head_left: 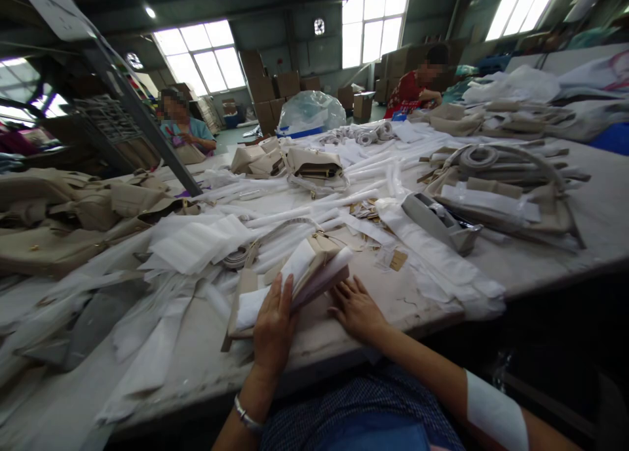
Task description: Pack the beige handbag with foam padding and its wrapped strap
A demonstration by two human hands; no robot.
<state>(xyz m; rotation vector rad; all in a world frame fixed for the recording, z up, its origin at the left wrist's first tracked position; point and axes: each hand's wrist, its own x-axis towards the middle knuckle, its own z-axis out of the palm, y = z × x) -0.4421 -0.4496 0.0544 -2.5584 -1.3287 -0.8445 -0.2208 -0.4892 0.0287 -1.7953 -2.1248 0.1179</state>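
A beige handbag [314,267] lies on its side near the front edge of the grey table [594,208], with white foam wrapping over it. My left hand [273,326] lies flat on the bag's foam-covered face, fingers stretched out. Just right of the bag, my right hand [358,310] rests on the table with fingers spread, their tips against the bag's lower edge. Neither hand grips anything.
White foam sheets [196,241] and rolled foam tubes [304,215] litter the table. A grey tape dispenser [439,221] sits to the right. Beige bags [73,215] pile at the left, more [314,162] at the middle back. Two people sit at the far side.
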